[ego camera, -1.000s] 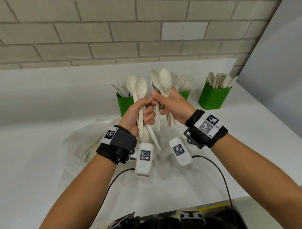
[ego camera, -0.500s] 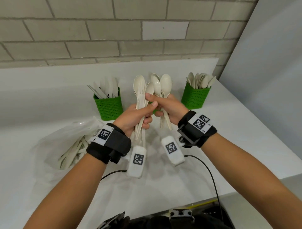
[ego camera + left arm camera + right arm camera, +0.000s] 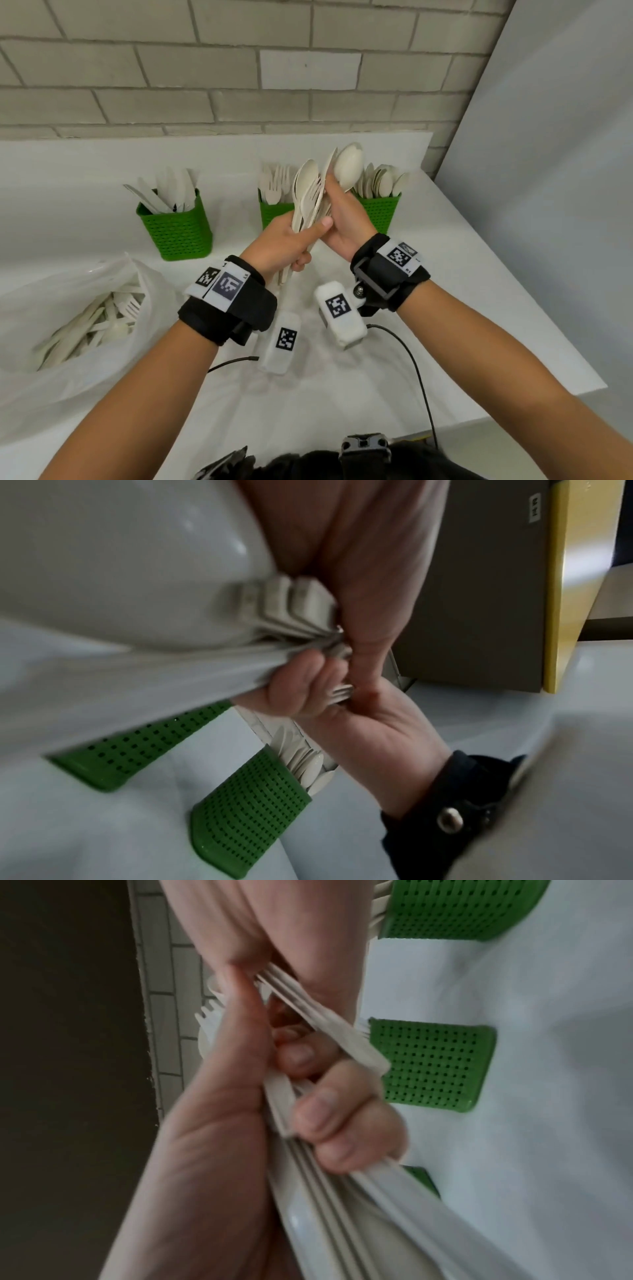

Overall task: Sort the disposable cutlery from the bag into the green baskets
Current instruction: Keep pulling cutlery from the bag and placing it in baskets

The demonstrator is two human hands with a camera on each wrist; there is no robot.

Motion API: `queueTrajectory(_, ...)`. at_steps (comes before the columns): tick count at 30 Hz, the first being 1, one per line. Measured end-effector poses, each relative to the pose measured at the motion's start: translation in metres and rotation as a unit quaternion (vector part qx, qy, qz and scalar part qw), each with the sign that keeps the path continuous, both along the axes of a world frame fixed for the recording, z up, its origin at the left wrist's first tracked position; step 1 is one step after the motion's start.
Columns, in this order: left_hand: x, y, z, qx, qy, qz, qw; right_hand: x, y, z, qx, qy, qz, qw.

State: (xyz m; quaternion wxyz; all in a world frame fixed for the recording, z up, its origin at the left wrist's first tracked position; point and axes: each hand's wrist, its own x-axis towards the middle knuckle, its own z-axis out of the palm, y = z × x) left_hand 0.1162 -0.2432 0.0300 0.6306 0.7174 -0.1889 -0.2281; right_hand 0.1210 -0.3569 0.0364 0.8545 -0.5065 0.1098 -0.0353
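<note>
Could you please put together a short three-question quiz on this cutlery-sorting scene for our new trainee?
1. True or false: the plastic bag on the table still holds cutlery.
2. Which green basket holds the knives? A) left basket B) middle basket C) right basket
3. Fill in: the left hand grips a bundle that includes spoons and at least one ____.

Key
1. True: pale cutlery, a fork among it, lies inside the bag.
2. A; the middle basket holds forks and the right basket spoons.
3. Fork; meanwhile the right hand holds spoons of its own.
</note>
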Motion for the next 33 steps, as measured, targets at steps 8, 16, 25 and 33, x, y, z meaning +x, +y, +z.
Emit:
queueTrajectory(8,-0.003,-0.023,-0.002,0.025,0.039,0.02,0.999,-0.004,-0.022,-0.016,0.036,-0.011,0.023,0.999)
queueTrajectory(16,0.003,-0.035,-0.009,-0.019,0.04,0.098,0.994,0.004,-0.057,0.002,0.094,0.013,-0.038,0.995)
queueTrajectory(25,-0.004,-0.054,-0.009,-0.014,0.031,0.068,0.997,0.004,-0.056,-0.002,-0.01,0.001,-0.019,1.0)
queueTrajectory(33,0.006,-0.055,-0.007,-0.055,0.075,0.064,0.994,-0.002,-0.104,0.018,-0.096,0.016,0.13,0.987)
